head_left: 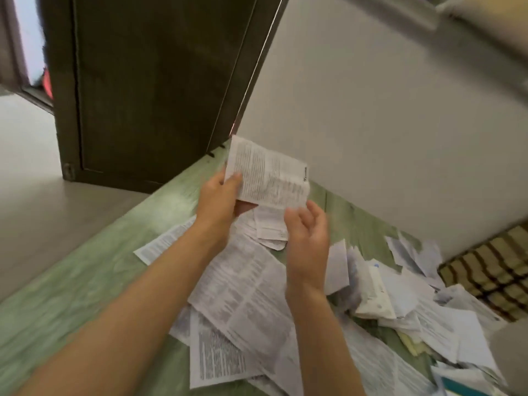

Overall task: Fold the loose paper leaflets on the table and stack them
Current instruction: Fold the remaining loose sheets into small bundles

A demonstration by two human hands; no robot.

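Nearest the camera, two bare forearms reach out over a green table [85, 281] strewn with loose paper leaflets [248, 304], printed sheets that lie flat and overlap one another under and between the arms. To the right a messier heap of paper [400, 295] is piled up, some pieces creased or bent, and a teal edge [463, 387] shows at the bottom right corner. Farther on, the left hand [220, 201] pinches one printed leaflet [268, 175] at its left edge, thumb on the front face, and holds it up above the table, tilted and open toward the camera. The right hand [308, 238] is just below that leaflet's lower right corner, its fingers loosely curved and gripping nothing; whether the fingertips touch the paper cannot be told. A small creased sheet [271, 224] lies on the table between the two hands. Beyond the table's far edge a dark door [148, 81] stands over a pale floor [28, 181], a white wall [371, 110] rises to the right, and a striped brown-and-cream fabric [491, 270] shows at the right edge.
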